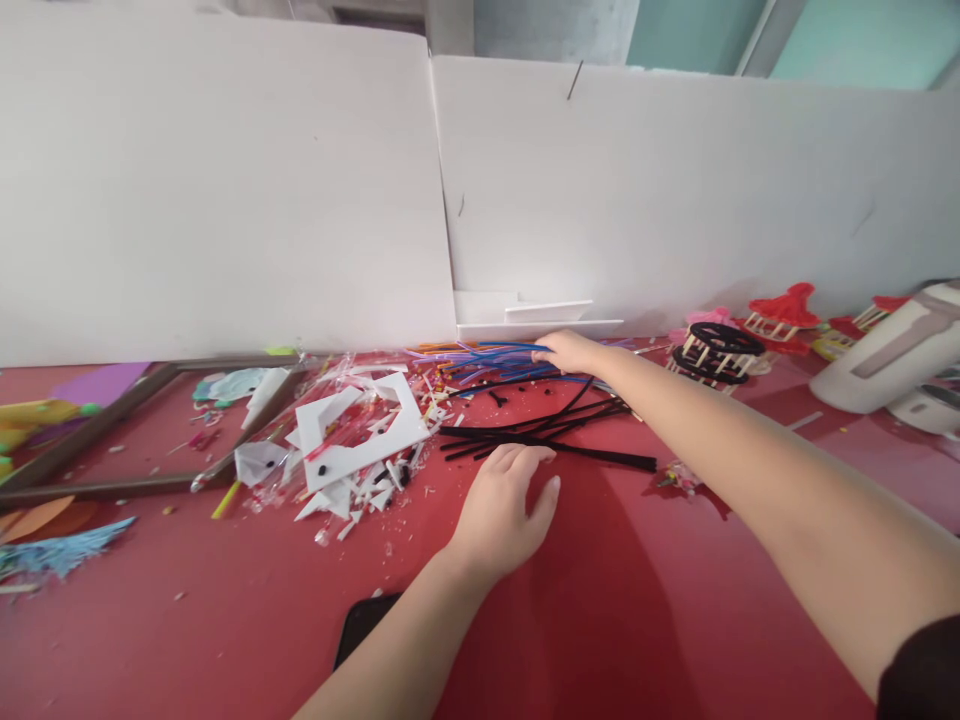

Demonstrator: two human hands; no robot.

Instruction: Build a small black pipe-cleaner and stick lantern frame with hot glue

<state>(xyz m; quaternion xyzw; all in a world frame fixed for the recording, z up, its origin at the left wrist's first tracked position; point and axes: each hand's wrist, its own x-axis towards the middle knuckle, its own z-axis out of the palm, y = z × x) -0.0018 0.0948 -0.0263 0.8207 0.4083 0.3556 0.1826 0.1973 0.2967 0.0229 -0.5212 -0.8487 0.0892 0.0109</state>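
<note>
My right hand (568, 352) reaches to the foot of the white board, its curled fingers closed on blue pipe cleaners (499, 350). Purple pipe cleaners (476, 368) and a few orange ones lie in the same loose bundle. Nearer to me, black pipe cleaners (547, 440) are spread in a crossing pile on the red table (600, 600). At the front edge of that pile my left hand (506, 505) hovers or rests, I cannot tell which, thumb and fingers apart and nothing in its grasp.
White boards (675, 190) wall off the back. To the left lie a cut white foam frame (409, 425), scraps, plastic wrap and a brown frame (112, 490). A phone (364, 620) is partly under my left forearm. At right stand small stick pavilions (716, 350) and a bottle (885, 350).
</note>
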